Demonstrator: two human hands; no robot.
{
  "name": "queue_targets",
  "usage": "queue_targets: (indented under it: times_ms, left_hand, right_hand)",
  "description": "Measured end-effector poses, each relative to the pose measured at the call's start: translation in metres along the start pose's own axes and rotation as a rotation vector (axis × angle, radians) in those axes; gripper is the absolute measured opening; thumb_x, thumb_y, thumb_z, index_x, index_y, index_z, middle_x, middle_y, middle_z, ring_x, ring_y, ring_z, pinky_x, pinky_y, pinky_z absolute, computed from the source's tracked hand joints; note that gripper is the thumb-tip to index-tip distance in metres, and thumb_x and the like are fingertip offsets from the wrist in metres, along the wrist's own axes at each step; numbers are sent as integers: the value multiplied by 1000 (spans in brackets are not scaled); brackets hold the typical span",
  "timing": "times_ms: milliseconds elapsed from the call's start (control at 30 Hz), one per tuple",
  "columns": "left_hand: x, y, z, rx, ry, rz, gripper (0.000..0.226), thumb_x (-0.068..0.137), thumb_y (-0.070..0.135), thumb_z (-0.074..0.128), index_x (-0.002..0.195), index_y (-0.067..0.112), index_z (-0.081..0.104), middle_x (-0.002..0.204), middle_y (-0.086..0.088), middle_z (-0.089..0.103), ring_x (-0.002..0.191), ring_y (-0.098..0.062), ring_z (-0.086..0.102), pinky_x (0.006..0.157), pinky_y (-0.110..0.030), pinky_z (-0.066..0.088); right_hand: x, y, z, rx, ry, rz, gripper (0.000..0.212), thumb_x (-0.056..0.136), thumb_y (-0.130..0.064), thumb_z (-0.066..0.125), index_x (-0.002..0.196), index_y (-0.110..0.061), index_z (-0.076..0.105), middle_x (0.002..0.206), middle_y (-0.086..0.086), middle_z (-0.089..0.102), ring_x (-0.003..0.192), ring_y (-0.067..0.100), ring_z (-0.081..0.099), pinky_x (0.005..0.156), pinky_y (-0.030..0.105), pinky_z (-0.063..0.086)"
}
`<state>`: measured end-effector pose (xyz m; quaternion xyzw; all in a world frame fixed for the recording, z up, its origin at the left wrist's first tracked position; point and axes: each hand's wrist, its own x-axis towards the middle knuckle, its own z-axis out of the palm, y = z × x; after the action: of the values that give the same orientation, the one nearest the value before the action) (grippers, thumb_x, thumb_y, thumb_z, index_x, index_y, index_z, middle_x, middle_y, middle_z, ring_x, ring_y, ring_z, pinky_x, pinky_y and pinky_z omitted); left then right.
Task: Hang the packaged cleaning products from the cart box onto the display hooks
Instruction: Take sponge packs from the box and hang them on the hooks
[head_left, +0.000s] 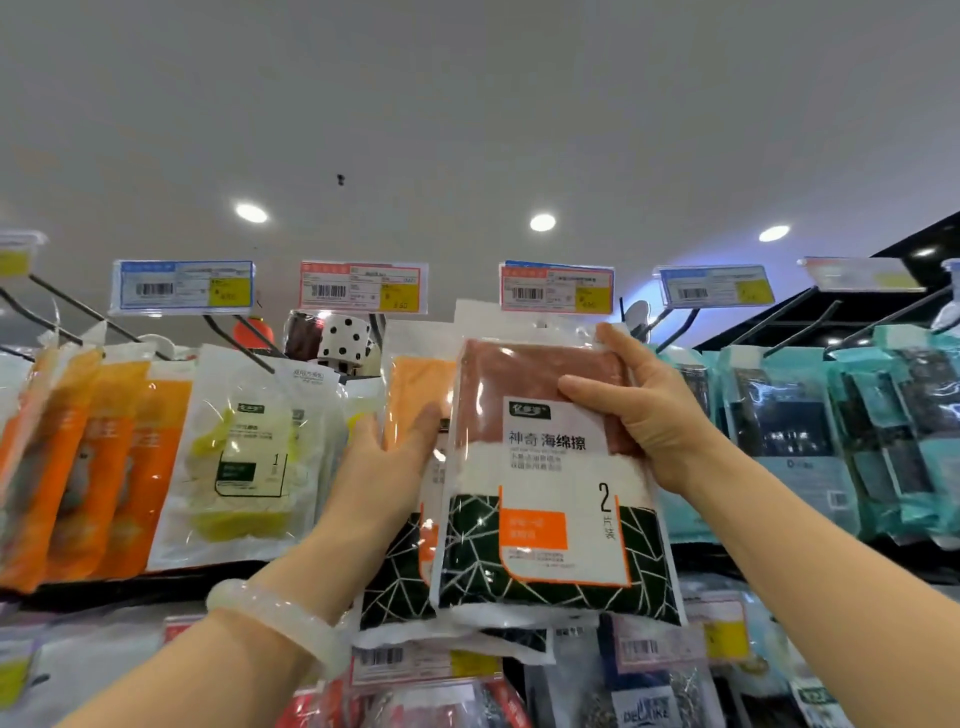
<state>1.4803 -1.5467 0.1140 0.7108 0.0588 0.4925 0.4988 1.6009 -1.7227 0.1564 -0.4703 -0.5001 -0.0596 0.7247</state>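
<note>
A clear sponge packet (550, 483) with a brown top, white label and black geometric pattern is lifted to the top row of hooks, its upper edge just under a red price tag (557, 287). My right hand (644, 410) grips its upper right side, thumb across the front. My left hand (395, 457) reaches behind the packet's left edge, flat against an orange packet (415, 395) of the same kind hanging behind. The hook itself is hidden by the packet.
Orange packets (98, 467) and a yellow sponge packet (244, 457) hang to the left. Teal packets (810, 436) hang to the right. Black hooks with price tags (182, 286) jut toward me. A lower row of goods (639, 691) hangs below.
</note>
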Motion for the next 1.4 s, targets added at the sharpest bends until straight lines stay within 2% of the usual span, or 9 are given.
queue_targets:
  times_ms: [233,367,600,700,833,1033,1167,1267,1400]
  left_hand:
    - [13,1,-25,41,80,35,52,84,58,52,114,16,50,109,-7,65,100,-29,62,92,-49,47]
    - [12,3,-33,108,100,57,47,84,59,52,108,18,50,106,-8,65,100,-31,62,92,-51,48]
    - [0,3,-68,229,170,74,51,84,56,53,116,17,52,95,-3,67,89,-26,64,88,-48,49]
    - [-5,1,-84,224,186,54,54,82,59,54,118,18,53,103,-7,68,98,-32,63,94,-54,46]
    - [-12,3,-86,153,144,46,34,82,55,57,98,25,58,85,-1,75,82,-22,70,78,-43,53]
    - [-16,7,-62,94,47,58,30,84,52,56,98,26,58,81,4,75,73,-13,72,70,-33,54]
    - [-22,12,-42,50,-7,27,47,82,53,57,113,18,53,101,-5,71,88,-23,70,83,-45,54]
    - [-25,13,-31,33,-29,31,44,81,53,58,107,18,54,103,-8,69,93,-28,68,90,-51,51]
    - [-29,14,-15,-40,-55,-17,32,80,47,63,100,24,50,100,-6,69,89,-26,68,85,-47,53]
  right_hand:
    - [16,2,-9,86,31,-12,78,51,-8,79,121,-32,54,101,1,66,77,24,73,56,30,58]
    - [23,1,-18,52,-10,-35,43,52,-9,78,79,-41,70,81,-4,75,70,21,73,53,28,58]
    - [33,-5,-24,-178,-21,61,105,44,-17,82,140,-24,39,121,7,55,81,23,72,65,31,60]
    - [37,3,-20,-317,4,90,98,56,-13,82,142,-22,35,116,10,54,79,25,70,57,26,57]
    - [47,23,-11,-946,75,41,82,74,-35,74,143,-24,31,131,14,45,117,33,50,101,47,43]
    - [37,33,11,-1483,152,23,56,86,-51,52,138,-34,39,146,19,19,133,39,22,108,48,28]
    - [33,20,13,-1409,79,248,58,90,-62,29,124,-26,60,153,17,18,141,35,15,111,48,24]
    - [16,13,12,-917,214,-69,56,92,-53,39,71,-8,64,91,17,61,96,30,56,77,35,45]
    - [-6,5,19,-511,63,-107,51,66,-60,62,94,-18,50,85,3,60,72,14,61,59,23,50]
